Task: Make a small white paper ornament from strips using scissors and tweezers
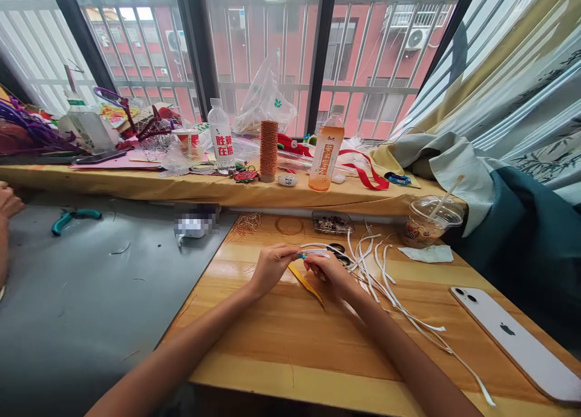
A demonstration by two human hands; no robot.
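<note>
Far left, a co-worker's hand (pixel 8 200) rests at the edge of the grey tabletop (pixel 91 296); teal pliers (pixel 75 217) lie untouched near it, well apart from the person's work; on the yellow-covered sill (pixel 181 187) behind stand a water bottle (pixel 221 135), a spool of copper wire (pixel 269 149) and an orange drink bottle (pixel 325 149), none in hand; on the wooden tabletop (pixel 295 344) a loose bundle of cut copper wire (pixel 247 223) and a small wire ring (pixel 289 226) sit beside a tray of beads (pixel 332 223), apparently prepared stock; the left hand (pixel 271 267) has its fingers pinched on the near end of a small piece with a blue tip (pixel 305 255), held just above the tabletop; a yellow strip (pixel 306 284) hangs down from between the hands to the wood; the right hand (pixel 331 273) is closed on the other end of the same piece, fingers curled over it; scissors (pixel 338 253) lie just behind the right hand; a heap of white cords (pixel 376 265) fans out right of the hands, most still loose, which suggests many pieces left to work; judging by this, one piece is mid-assembly and no finished items can be made out; further right, a lidded drink cup (pixel 431 220), a tissue (pixel 426 253) and a phone (pixel 517 338) face down.
</note>
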